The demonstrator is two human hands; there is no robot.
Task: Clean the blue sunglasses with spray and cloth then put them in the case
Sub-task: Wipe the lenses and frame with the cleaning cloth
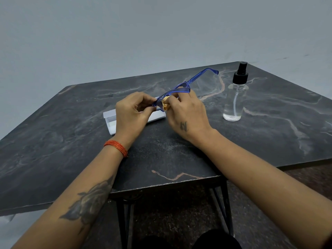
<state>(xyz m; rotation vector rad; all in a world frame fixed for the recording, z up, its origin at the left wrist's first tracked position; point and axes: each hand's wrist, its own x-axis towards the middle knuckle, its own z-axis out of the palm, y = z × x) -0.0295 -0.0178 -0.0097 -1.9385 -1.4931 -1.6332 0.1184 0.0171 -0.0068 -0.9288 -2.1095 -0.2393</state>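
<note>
Above the middle of the table I hold the blue sunglasses (181, 90), their arms unfolded and pointing away to the right. My left hand (132, 114) pinches the near end of the frame. My right hand (186, 112) pinches a small yellow cloth (165, 105) against the frame beside it. The white case (112, 123) lies open on the table under my hands, mostly hidden by them. A clear spray bottle (235, 97) with a black pump top stands upright to the right.
The dark marbled table (179, 153) has its near corner pointing toward me, with black metal legs below. A grey wall stands behind it. My knees show at the bottom edge.
</note>
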